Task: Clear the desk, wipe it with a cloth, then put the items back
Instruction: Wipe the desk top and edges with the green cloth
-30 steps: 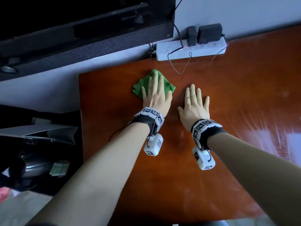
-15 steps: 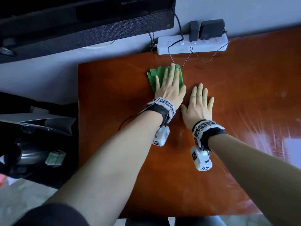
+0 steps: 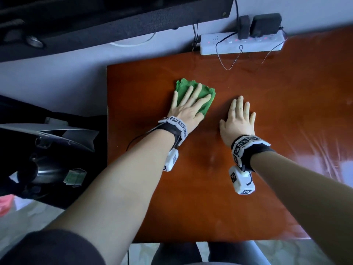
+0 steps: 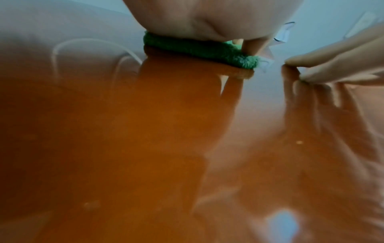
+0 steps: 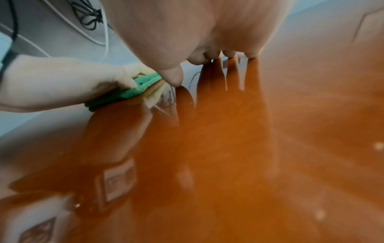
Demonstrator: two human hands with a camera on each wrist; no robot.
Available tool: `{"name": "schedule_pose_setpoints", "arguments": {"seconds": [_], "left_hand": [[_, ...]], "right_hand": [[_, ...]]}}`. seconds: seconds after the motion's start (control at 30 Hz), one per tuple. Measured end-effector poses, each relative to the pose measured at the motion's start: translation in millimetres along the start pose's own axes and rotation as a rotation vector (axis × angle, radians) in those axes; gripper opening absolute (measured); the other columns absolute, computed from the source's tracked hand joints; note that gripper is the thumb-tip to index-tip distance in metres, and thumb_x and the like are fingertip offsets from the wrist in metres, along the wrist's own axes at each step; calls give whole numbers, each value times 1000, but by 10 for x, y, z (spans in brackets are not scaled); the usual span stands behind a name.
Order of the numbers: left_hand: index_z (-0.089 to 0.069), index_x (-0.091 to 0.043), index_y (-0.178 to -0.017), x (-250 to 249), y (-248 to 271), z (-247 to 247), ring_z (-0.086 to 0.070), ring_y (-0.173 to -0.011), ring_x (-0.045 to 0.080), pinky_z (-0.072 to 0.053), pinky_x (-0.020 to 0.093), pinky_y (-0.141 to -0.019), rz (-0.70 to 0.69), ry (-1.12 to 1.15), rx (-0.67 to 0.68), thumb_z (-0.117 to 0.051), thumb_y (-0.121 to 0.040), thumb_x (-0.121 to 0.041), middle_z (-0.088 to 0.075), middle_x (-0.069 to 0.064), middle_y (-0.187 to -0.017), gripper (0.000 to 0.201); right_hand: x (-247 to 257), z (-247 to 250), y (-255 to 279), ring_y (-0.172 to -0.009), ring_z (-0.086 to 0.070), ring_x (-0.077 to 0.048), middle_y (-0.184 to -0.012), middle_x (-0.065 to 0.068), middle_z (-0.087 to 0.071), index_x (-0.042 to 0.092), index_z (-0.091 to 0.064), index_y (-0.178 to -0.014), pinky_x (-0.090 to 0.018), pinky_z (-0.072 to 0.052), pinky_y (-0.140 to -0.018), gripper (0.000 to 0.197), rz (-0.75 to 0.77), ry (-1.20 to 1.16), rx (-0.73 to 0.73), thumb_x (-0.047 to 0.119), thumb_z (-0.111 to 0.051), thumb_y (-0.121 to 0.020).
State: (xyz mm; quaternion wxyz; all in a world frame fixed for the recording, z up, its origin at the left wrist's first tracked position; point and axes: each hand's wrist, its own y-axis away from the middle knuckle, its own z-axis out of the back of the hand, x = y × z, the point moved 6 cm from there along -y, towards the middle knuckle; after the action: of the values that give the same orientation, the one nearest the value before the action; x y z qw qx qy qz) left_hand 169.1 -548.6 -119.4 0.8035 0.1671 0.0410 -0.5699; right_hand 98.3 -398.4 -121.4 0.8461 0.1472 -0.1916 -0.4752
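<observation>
Desk (image 3: pixel 191 188) is looking cleared, so wiping is underway. Left hand (image 3: pixel 186 109) is pressing the cloth (image 3: pixel 205 95) flat at far left, fingers spread; right hand (image 3: pixel 237 121) is resting beside it, fingers straight. Putting items back is still waiting.

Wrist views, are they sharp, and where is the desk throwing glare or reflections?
Left wrist view: soft throughout, the green cloth sharpest, the desk mirroring the left hand. Right wrist view: blurred, fingers of the right hand reflected as long streaks. Head view: sharper but dim, pale glare at the desk's right edge.
</observation>
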Motion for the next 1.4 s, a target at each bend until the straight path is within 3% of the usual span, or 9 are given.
{"name": "schedule_pose_setpoints", "arguments": {"seconds": [0.37,0.67,0.87,1.1,1.27,1.4], "left_hand": [[-19,-49,-150,1462,876,186,4,-152,9,2,54,-121,243,90,-55,-35,-88,-29,5,-14,-165,67],[-8,-50,-152,1356,2098,-190,12,-151,10,5,52,-121,245,34,-4,-41,-90,-29,16,-16,-163,74],[5,-46,-154,967,2659,-431,18,-151,14,6,53,-121,298,-1,59,-38,-96,-37,24,-10,-162,73],[16,-44,-152,794,2447,-442,23,-149,16,10,56,-119,407,46,96,-32,-98,-39,30,-7,-160,73],[14,-44,-153,658,1850,-368,24,-149,15,11,56,-118,442,99,75,-34,-96,-37,30,-9,-160,75],[10,-44,-154,415,1218,-280,21,-150,16,10,56,-119,391,57,63,-36,-95,-38,26,-9,-162,75]], "right_hand": [[535,-429,534,-151,12,-28,-163,-6,19,9,9,-156,-49,1,-122,73,33,22,13,38,-30,-102],[737,-747,1071,-151,11,-27,-163,-2,20,12,10,-156,-48,1,-122,73,64,19,7,39,-30,-102],[727,-833,1333,-151,11,-27,-163,-2,19,14,9,-157,-49,-1,-122,73,60,12,12,38,-32,-102],[432,-734,1292,-151,10,-28,-164,0,17,27,6,-157,-52,-1,-121,70,52,-1,1,41,-33,-102],[86,-537,973,-151,9,-25,-164,-1,16,24,5,-158,-48,0,-122,71,39,-22,-28,43,-34,-101],[-289,-301,656,-152,9,-24,-164,-3,14,20,3,-158,-48,2,-122,72,-39,-67,-70,42,-35,-101]]}}
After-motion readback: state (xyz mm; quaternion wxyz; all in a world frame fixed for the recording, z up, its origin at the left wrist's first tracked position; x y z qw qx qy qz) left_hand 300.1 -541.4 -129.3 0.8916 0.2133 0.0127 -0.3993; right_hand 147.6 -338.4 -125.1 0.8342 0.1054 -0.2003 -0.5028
